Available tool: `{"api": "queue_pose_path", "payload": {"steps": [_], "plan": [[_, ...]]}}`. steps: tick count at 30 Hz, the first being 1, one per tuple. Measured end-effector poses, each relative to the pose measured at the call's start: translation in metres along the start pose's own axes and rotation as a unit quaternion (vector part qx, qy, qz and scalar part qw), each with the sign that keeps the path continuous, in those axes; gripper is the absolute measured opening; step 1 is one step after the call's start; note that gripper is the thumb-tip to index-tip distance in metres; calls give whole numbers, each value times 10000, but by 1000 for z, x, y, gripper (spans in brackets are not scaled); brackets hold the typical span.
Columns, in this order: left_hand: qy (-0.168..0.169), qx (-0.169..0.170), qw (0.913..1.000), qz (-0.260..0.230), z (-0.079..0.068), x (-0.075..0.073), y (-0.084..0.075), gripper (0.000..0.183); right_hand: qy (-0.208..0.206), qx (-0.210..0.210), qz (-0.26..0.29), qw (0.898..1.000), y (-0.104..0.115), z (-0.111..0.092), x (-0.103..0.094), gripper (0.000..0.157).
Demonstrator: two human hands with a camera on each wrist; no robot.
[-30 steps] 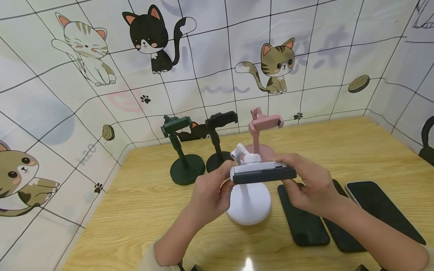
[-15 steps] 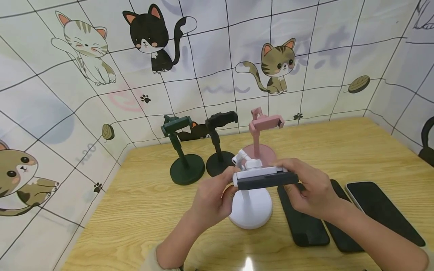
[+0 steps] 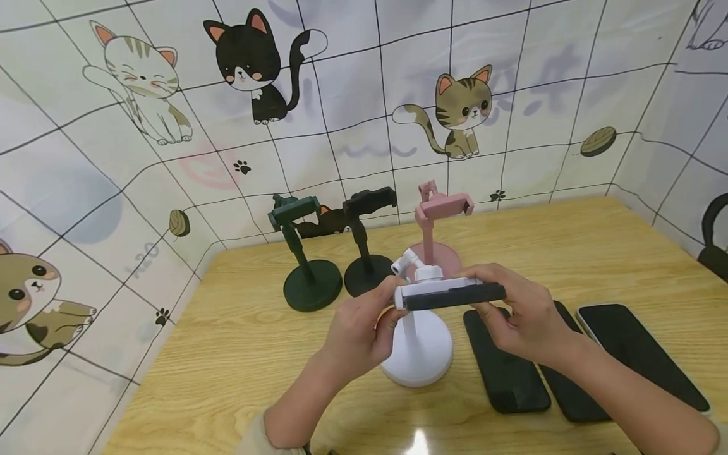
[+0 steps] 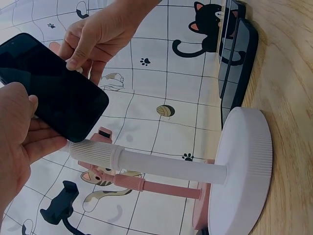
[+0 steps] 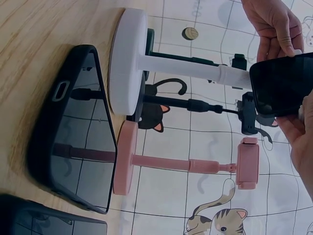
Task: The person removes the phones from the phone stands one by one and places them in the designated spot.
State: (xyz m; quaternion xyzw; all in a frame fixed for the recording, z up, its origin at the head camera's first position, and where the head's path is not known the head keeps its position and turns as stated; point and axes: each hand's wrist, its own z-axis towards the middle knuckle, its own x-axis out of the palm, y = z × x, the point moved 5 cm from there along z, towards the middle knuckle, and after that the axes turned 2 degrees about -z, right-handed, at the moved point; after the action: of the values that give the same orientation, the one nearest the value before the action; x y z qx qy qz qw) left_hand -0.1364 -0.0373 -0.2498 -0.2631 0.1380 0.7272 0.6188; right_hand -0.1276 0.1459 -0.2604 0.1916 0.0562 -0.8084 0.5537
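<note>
A white phone stand (image 3: 421, 357) stands on the table in front of me, its clamp (image 3: 418, 287) turned towards me. A dark phone (image 3: 455, 297) sits in that clamp, edge-on in the head view. Its black screen shows in the left wrist view, where the phone (image 4: 54, 88) hides most of the clamp. My left hand (image 3: 355, 328) pinches the clamp's left end, thumb on top and fingers curled underneath. At the other end, my right hand (image 3: 529, 316) pinches the clamp and the phone's edge between thumb and fingers. White clamp ends show beside the fingers in the right wrist view.
Behind stand a green phone stand (image 3: 313, 284), a black phone stand (image 3: 368, 275) and a pink phone stand (image 3: 443, 259). Right of the white base lie three dark phones, a near one (image 3: 506, 370), a middle one (image 3: 574, 395) and a far one (image 3: 643, 354). A cat-print cloth (image 3: 352, 139) covers the wall.
The clamp with the phone dipped towards me and shifted right, then rose slightly; it now slants up to the right. The white base slid slightly nearer. Both hands kept their grip.
</note>
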Motion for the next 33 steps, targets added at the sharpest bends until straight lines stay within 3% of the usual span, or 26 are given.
{"api": "queue_pose_path", "payload": {"steps": [16,23,29,33], "plan": [[138,-73,9998,94,-2,1,3,20,-147,214,3,9997,1,-3,3,42],[226,49,9997,-104,-2,-2,8,25,-207,558,-193,9980,7,-5,4,45],[120,64,9993,-351,-1,-11,15,41,-683,626,-581,9940,19,-1,2,55],[22,-72,9993,-378,-1,-15,23,57,-1153,521,-371,9913,29,7,3,63]]}}
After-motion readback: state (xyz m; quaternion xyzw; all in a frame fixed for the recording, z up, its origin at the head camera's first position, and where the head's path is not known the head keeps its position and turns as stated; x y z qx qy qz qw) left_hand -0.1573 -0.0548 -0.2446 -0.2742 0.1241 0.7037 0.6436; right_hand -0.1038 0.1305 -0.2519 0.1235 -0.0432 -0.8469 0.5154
